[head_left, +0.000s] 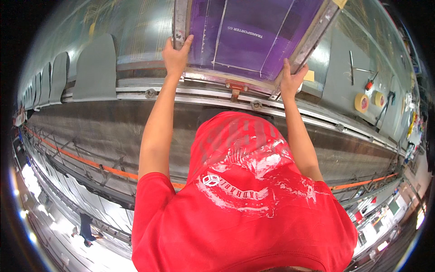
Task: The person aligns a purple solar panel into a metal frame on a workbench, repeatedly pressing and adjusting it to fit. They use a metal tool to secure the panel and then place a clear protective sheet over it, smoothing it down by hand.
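In front of me a screen-printing frame [315, 36] with metal bars holds a purple mesh [244, 54], which carries white outlines and a little lettering. My left hand [176, 56] is closed round the frame's left bar near its lower end, thumb on the inner side. On the right bar, close to the near corner, my right hand [292, 82] has its fingers wrapped with the thumb pointing up along the mesh. The frame's near edge lies by a reddish clamp bracket [235, 87] on the metal rail [204, 97]. The hands hide parts of both bars.
Grey cut fabric pieces [96, 68] hang in a row over the table edge at left. To the right lie tape rolls [361, 103], a red-handled tool [369, 85] and a T-shaped metal tool [352, 68]. Another person [86, 229] is far off at lower left.
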The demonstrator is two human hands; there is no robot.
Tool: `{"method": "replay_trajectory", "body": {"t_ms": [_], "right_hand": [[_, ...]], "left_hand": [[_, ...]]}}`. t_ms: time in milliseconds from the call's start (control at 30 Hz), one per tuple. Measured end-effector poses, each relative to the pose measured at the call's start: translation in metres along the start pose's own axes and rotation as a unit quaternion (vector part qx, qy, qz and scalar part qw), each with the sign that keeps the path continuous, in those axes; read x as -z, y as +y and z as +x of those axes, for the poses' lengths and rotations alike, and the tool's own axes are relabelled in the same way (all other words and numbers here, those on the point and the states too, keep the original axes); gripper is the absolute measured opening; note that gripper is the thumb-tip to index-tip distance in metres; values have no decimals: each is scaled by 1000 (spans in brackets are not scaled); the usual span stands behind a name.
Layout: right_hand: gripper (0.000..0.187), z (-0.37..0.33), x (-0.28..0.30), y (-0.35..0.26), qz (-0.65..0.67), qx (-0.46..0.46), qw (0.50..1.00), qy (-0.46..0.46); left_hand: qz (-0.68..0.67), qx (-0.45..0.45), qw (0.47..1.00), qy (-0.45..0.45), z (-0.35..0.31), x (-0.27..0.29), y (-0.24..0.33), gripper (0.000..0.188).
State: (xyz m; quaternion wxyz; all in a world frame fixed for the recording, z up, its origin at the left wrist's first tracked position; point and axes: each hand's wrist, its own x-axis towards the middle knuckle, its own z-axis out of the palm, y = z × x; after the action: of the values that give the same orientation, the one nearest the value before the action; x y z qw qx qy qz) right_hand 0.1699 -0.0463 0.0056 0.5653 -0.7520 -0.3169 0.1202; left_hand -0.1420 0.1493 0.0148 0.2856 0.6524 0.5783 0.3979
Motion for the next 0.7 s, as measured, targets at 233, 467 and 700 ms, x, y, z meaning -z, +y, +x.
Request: {"method": "replay_trajectory", "body": {"t_ms": [233,467,700], "right_hand": [[65,12,-9,3,-61,-20,998,-26],[67,17,-10,3,-99,-48,993,-47],[66,16,-11,4,-129,-53,988,-62]], "left_hand": [[47,25,999,-6,6,-13,-9,72],[69,84,992,-69,11,-15,-11,73],[88,72,992,-61,11,-18,-19,74]]}}
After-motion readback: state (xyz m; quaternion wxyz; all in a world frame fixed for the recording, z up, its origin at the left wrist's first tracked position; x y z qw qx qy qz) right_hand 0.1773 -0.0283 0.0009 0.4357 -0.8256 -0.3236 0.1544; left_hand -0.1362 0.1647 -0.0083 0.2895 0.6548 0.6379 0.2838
